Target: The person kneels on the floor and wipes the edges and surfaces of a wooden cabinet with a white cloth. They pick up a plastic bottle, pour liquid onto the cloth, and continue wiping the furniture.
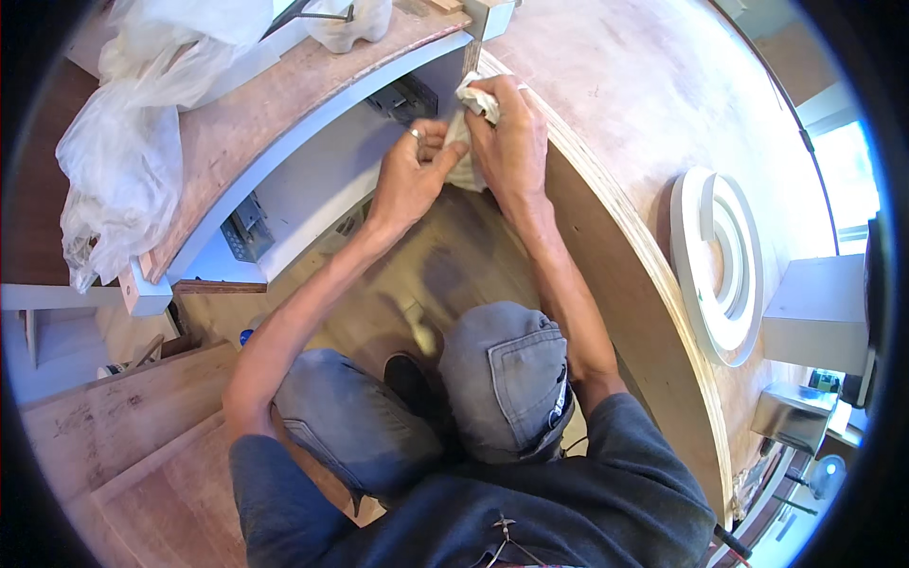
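A crumpled white cloth or paper wipe (465, 153) hangs between my two hands, beside the end of the plywood edge at the top centre. My right hand (510, 135) pinches its bunched upper part. My left hand (419, 170), with a ring on one finger, is at its left side, fingers curled and thumb against it; how firmly it holds the cloth is hard to tell. Just beyond my fingers stands a narrow upright plywood edge (471, 58). Behind my left hand, metal slide hardware (403, 99) is fixed inside the white-walled cabinet.
A curved plywood panel (625, 234) runs down my right side. On the surface beyond lies a coil of white edge banding (717, 266) near a white box (817, 312). Clear plastic sheeting (128, 156) drapes over the curved board (234, 135) at left. Wooden boards (149, 426) are at lower left.
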Motion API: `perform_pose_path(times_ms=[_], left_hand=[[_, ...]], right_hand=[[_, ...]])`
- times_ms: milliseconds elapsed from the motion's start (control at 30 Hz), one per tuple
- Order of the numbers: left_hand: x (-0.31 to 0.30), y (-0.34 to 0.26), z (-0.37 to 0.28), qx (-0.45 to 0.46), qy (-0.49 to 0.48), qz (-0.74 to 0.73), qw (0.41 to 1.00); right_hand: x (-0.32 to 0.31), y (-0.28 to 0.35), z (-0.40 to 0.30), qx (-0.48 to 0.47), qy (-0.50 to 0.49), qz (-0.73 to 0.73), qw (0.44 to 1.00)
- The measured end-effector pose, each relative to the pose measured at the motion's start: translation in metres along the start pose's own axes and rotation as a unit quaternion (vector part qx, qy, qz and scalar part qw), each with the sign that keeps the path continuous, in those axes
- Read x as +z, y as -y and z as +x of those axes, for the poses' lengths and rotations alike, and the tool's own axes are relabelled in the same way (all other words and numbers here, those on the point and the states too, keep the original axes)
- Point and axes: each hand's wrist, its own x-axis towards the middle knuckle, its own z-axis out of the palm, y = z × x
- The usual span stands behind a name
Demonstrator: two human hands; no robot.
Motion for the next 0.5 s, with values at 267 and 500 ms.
perform_pose_path(times_ms=[267,500], left_hand=[[0.015,-0.021,0.002,-0.057,0.006,-0.157,0.986],[0.009,0.033,-0.021,-0.210,0.083,-0.118,0.967]], right_hand=[[0.002,0.007,0.022,-0.091,-0.142,-0.009,0.986],[0.013,-0.013,-0.028,0.012,0.022,0.020,0.999]])
